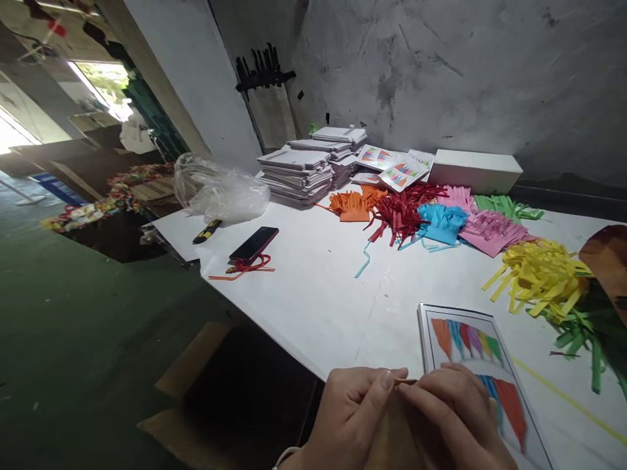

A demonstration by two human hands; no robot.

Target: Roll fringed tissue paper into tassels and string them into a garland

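Observation:
My left hand and my right hand are close together at the table's front edge. Thumbs and fingers pinch a thin tan-brown piece, perhaps paper; most of it is hidden by the hands. Under and beside my right hand lies a flat white packet printed with coloured tassel pictures. To the right are fringed tassel bundles in yellow and green. Farther back sit orange, dark red, blue and pink ones.
Stacks of white packets and a white box stand by the wall. A clear plastic bag, a yellow-black cutter and a phone with red cord lie at left. An open carton is below the table edge.

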